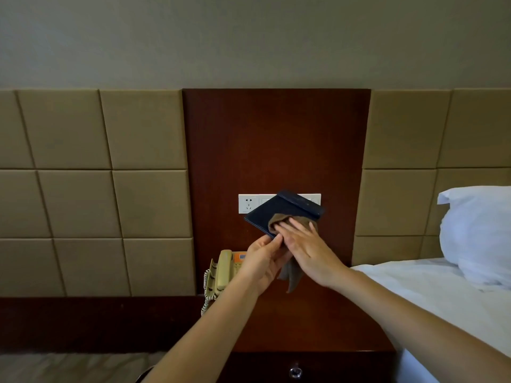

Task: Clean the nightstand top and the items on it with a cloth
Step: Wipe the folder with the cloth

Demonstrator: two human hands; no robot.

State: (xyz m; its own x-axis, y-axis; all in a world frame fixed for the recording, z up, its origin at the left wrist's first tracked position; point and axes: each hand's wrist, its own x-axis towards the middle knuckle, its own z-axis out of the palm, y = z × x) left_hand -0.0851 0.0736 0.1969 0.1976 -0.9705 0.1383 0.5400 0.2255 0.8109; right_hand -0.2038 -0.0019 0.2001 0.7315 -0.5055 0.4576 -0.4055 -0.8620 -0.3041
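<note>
Brown cloth (279, 221) lies under the R hand (307, 250); its fingers (298, 229), straight and slightly spread, press it onto a black board (265, 211). L hand (262, 261) pinches the board's near corner w/ thumb and fingertips, holding it tilted above the nightstand (318, 322). Both forearms reach fwd. Nightstand is dark wood, w/ a beige phone (222, 269) at back left, a wall socket (249, 203) behind and a white bed (442, 294) at right.

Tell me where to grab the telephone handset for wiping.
Grip the handset round its slim middle, from above and its left: it lies lengthwise along the telephone's left edge, the left hand covers the right side, and the coiled cord hangs from the near end.
</note>
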